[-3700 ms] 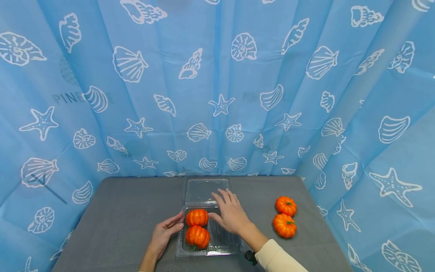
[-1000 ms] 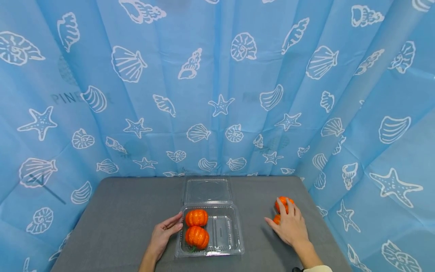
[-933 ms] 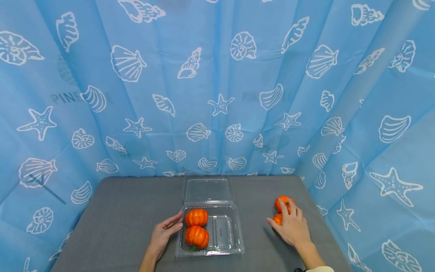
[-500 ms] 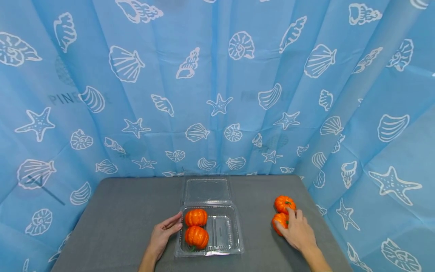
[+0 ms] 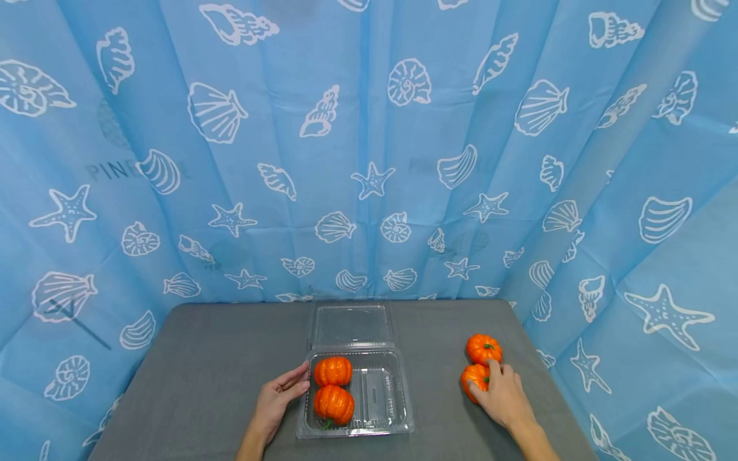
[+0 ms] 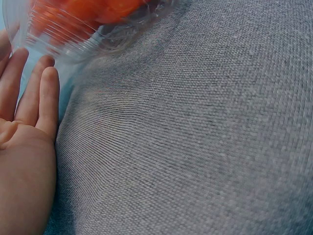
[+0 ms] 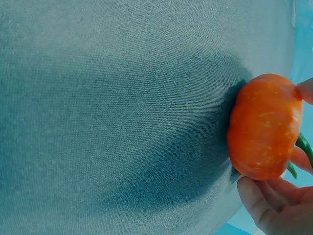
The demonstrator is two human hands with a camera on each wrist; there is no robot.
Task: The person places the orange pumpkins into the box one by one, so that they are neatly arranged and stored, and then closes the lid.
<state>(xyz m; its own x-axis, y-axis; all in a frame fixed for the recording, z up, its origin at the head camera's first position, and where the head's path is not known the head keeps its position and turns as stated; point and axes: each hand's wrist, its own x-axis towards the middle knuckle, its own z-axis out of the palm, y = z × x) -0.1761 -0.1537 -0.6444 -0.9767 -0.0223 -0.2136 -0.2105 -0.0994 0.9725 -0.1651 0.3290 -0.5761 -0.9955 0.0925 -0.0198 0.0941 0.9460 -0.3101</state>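
Head view: A person's right hand (image 5: 506,397) takes hold of the near pumpkin (image 5: 474,378) at the right of the grey bench (image 5: 230,358), thumb and fingers set about it. The far pumpkin (image 5: 483,349) sits just beyond; whether the two touch is hard to tell. The left hand (image 5: 273,403) steadies the clear box (image 5: 408,410) by its left wall, its fingers nearly straight. Two boxed pumpkins (image 5: 334,403) stand one behind the other along the box's left side, the right side bare, the lid (image 5: 352,323) laid back on the far side. The step in hand appears to be the grasp; the next move would call for a secure hold and a lift clear of the neighbour.

Left wrist view: Straight fingers reach the box's outer wall, the thumb out of sight. Frame edge and ribbed plastic cut off and blur the orange within.

Right wrist view: Thumb and a fingertip clamp the near pumpkin from opposite sides, seemingly on the bench. The frame crops the hand, and the fingers behind the fruit are partly hidden.
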